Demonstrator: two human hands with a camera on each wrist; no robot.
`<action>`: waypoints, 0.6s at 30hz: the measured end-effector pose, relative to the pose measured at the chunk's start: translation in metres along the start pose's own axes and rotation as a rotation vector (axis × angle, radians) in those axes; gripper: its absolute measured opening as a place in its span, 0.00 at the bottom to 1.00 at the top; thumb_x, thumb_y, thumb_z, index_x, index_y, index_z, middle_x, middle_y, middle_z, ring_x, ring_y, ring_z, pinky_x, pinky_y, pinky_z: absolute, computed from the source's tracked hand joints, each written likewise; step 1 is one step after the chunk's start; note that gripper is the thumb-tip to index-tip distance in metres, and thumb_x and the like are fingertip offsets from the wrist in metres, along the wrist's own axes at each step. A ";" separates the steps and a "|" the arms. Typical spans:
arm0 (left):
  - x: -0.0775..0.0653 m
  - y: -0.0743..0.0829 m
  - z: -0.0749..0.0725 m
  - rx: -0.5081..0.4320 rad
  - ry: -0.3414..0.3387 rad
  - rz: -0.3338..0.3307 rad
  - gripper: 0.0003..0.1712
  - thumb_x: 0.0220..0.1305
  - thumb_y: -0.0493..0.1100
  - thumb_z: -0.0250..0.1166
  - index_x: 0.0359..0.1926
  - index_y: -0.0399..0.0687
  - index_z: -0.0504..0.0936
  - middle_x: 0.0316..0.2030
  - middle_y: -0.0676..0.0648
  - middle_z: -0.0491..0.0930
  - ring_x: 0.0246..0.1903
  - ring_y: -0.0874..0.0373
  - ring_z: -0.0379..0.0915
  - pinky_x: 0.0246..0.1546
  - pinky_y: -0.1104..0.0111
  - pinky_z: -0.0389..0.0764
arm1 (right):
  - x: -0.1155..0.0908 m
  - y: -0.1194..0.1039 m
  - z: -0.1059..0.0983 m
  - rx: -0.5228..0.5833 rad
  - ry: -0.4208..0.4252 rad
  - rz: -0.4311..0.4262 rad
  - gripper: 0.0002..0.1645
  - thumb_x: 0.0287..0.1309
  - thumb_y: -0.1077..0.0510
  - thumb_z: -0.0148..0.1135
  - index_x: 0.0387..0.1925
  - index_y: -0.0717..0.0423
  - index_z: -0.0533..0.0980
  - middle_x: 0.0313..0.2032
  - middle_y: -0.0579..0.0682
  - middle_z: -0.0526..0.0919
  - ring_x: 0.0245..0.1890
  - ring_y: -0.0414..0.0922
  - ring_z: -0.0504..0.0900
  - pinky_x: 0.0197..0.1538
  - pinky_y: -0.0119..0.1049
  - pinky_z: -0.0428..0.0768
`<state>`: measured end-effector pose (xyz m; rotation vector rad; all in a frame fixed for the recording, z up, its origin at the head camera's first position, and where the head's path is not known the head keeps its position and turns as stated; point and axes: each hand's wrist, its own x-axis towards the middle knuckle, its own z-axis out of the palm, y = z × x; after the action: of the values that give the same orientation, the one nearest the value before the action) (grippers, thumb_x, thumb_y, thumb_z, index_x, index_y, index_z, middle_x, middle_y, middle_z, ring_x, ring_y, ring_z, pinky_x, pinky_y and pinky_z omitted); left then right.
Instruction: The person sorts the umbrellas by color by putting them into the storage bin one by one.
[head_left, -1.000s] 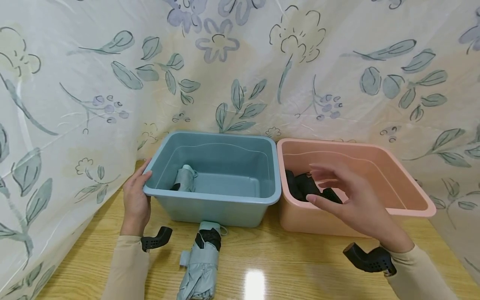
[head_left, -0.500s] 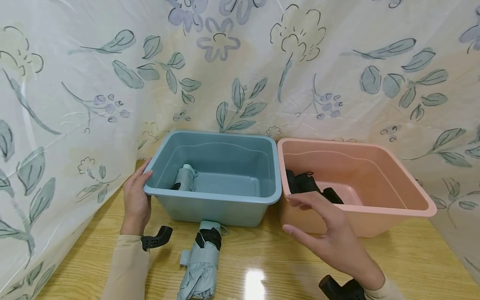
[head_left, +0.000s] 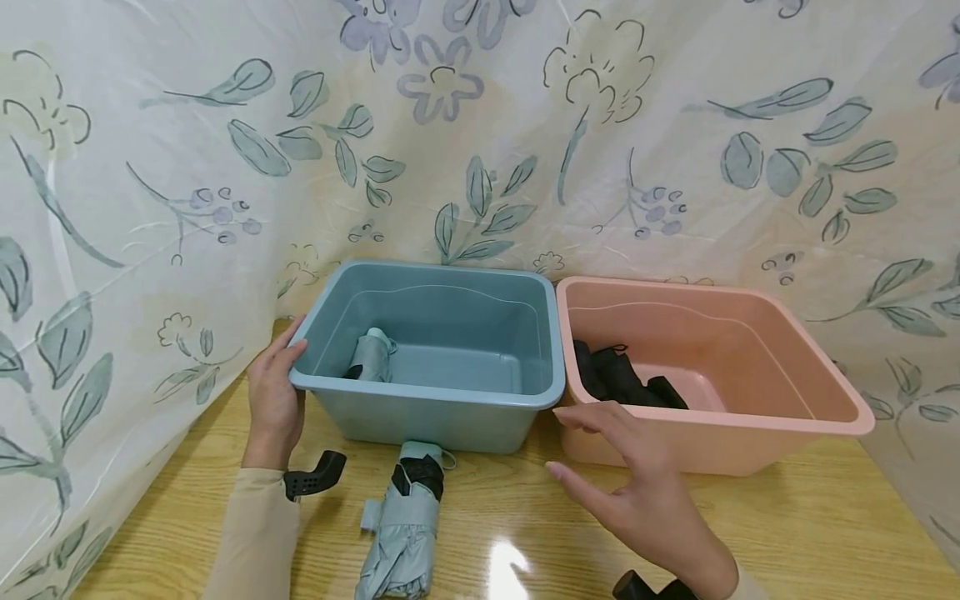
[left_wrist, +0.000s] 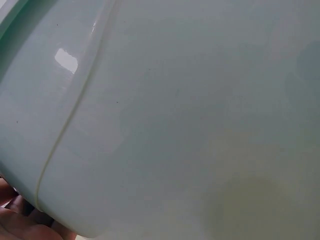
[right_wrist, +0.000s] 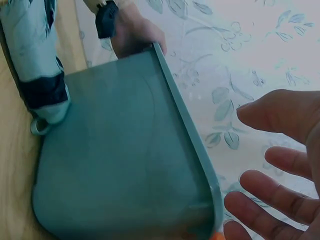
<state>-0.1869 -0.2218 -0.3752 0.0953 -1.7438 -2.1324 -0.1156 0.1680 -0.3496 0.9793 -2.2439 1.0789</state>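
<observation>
My left hand (head_left: 273, 400) grips the left end of a blue plastic bin (head_left: 420, 396) by its rim. Curled fingers (left_wrist: 25, 222) show under the bin's edge in the left wrist view. Inside the bin lies a light blue folded umbrella (head_left: 370, 357). Another light blue folded umbrella (head_left: 405, 533) lies on the table in front of the bin, a strap tab out to its left. My right hand (head_left: 641, 492) hovers with nothing in it before the pink bin (head_left: 712, 429), thumb and fingers spread apart. Its fingers also stand spread in the right wrist view.
Black folded items (head_left: 622, 375) lie at the left end inside the pink bin, which stands right beside the blue one. A floral sheet (head_left: 480, 125) hangs behind both bins and along the left. All stand on a wooden table (head_left: 480, 517).
The right hand has come out from over the pink bin, moving left and toward the front edge, fingers still spread. The left hand and both bins have stayed put.
</observation>
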 end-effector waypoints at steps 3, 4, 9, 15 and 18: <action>0.001 0.000 0.000 -0.002 -0.001 0.001 0.28 0.80 0.40 0.43 0.76 0.40 0.62 0.76 0.44 0.59 0.74 0.48 0.53 0.73 0.49 0.51 | -0.001 -0.001 0.009 0.043 -0.020 0.005 0.37 0.48 0.64 0.80 0.61 0.46 0.77 0.53 0.41 0.81 0.50 0.41 0.80 0.54 0.26 0.76; 0.001 0.000 0.000 -0.003 -0.002 0.001 0.28 0.80 0.40 0.43 0.76 0.40 0.61 0.76 0.44 0.58 0.74 0.48 0.53 0.73 0.49 0.51 | -0.002 -0.001 0.012 0.049 -0.026 0.006 0.36 0.49 0.63 0.80 0.61 0.46 0.77 0.52 0.41 0.81 0.51 0.41 0.80 0.54 0.26 0.76; 0.001 -0.001 0.001 -0.003 -0.002 0.009 0.28 0.79 0.40 0.43 0.76 0.40 0.61 0.76 0.44 0.59 0.74 0.48 0.54 0.73 0.49 0.51 | -0.005 0.002 0.031 0.127 -0.089 0.099 0.33 0.54 0.58 0.78 0.62 0.41 0.77 0.52 0.38 0.80 0.50 0.39 0.79 0.53 0.30 0.78; 0.002 -0.002 0.002 0.002 0.006 0.017 0.28 0.79 0.40 0.44 0.76 0.40 0.62 0.76 0.44 0.60 0.74 0.48 0.54 0.73 0.49 0.52 | -0.007 0.009 0.061 0.248 -0.143 0.141 0.32 0.57 0.55 0.76 0.62 0.41 0.76 0.51 0.39 0.80 0.47 0.40 0.79 0.50 0.38 0.81; 0.003 -0.002 0.003 -0.007 0.010 0.020 0.28 0.79 0.39 0.44 0.76 0.39 0.62 0.75 0.43 0.60 0.74 0.48 0.55 0.73 0.49 0.52 | -0.008 0.014 0.076 0.293 -0.171 0.156 0.33 0.56 0.55 0.77 0.62 0.43 0.76 0.50 0.40 0.80 0.47 0.41 0.79 0.49 0.40 0.81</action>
<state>-0.1906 -0.2198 -0.3757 0.0868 -1.7242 -2.1202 -0.1282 0.1163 -0.4058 1.0614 -2.3752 1.4760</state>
